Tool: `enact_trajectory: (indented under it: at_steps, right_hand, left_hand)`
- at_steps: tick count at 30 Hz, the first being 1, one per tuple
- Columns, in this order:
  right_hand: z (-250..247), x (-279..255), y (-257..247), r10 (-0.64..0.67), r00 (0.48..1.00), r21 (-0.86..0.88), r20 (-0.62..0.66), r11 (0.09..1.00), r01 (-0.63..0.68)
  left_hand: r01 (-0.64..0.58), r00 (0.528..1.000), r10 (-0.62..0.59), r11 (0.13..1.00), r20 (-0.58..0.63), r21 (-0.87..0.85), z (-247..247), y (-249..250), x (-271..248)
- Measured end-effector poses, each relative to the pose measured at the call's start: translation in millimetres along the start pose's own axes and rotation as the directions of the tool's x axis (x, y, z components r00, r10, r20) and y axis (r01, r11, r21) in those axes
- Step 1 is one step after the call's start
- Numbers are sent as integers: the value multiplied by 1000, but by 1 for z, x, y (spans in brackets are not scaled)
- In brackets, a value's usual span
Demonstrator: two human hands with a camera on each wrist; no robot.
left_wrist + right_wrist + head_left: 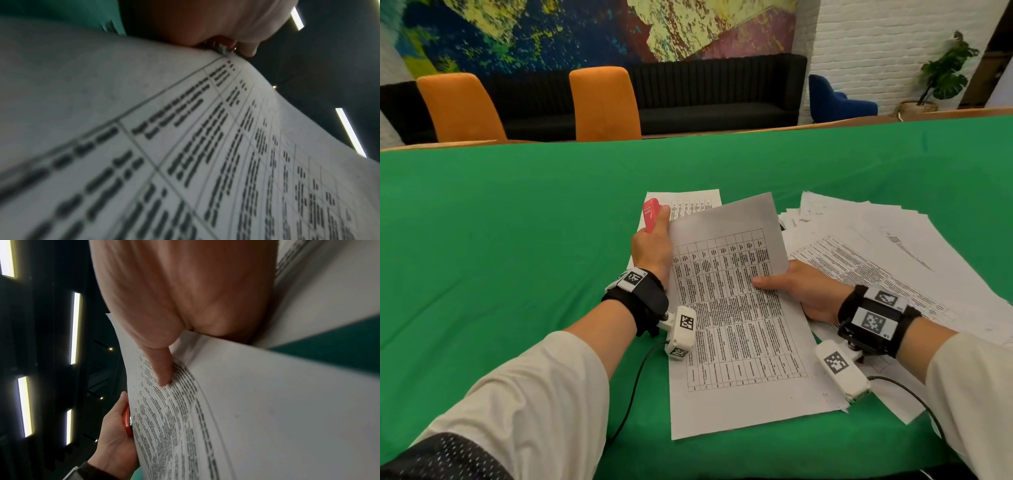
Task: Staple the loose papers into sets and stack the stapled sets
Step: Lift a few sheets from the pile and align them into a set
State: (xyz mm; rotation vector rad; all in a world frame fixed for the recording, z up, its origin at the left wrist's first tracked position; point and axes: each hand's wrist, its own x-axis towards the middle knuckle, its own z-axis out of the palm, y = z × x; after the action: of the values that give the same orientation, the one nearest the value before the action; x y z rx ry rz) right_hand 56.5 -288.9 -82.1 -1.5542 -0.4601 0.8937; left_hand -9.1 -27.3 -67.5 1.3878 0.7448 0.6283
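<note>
We see a green-covered table (517,222) from above. Our left hand (652,248) is wrapped around a red stapler (651,214), fingers curled tight, at the upper left corner of a set of printed table sheets (736,308). Our right hand (803,287) pinches the right edge of that set, thumb on top and the other fingers underneath, lifting its far end while the near end lies on the table. A loose pile of papers (893,246) spreads to the right. Another printed sheet (688,202) lies flat beyond the stapler. Two orange chairs (604,102) stand behind the table.
</note>
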Motion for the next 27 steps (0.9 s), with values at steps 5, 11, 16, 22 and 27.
enact_trajectory:
  at_steps: [5,11,16,22,27]
  right_hand:
    - [0,-1,0,8,1000,15,-10,1000,-8]
    - [-2,-2,-1,6,1000,46,-8,999,-6]
    - [-10,-5,-4,-10,999,171,-49,985,18]
    - [-14,-13,-19,-24,998,224,-63,974,37]
    - [-17,-13,-46,-102,991,236,-83,964,119]
  left_hand:
    - [149,974,-137,987,182,-52,-8,13,3]
    - [41,971,-115,943,208,329,-60,40,1]
    - [-176,905,-205,619,374,765,-93,36,-31]
    - [-524,807,-259,99,530,846,-92,16,-45]
    - [-393,819,-41,685,572,614,-90,35,-40]
